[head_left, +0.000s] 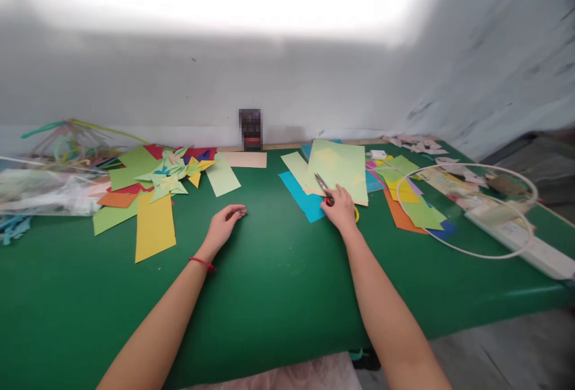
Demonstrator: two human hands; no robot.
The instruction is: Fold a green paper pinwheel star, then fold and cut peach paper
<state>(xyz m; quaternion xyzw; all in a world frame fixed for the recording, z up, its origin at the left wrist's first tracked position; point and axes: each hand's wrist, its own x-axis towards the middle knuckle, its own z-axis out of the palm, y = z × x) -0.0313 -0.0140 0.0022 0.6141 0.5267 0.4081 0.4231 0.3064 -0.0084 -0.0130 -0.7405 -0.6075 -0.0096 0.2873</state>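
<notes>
1. Green paper [339, 162] is overlapped by scissors [325, 187], partly covered by the right hand [341, 207], presumably for control; whether they are pinched cannot be told.
2. The left hand [223, 225] is loosely curled, apparently empty.

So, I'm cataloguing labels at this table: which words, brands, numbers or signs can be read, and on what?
No text can be read.
Dark upright object by the wall: pixelated, illegible.
Long white bar at right: any marking too blurred.
Scissors: any brand too small to read.
</notes>
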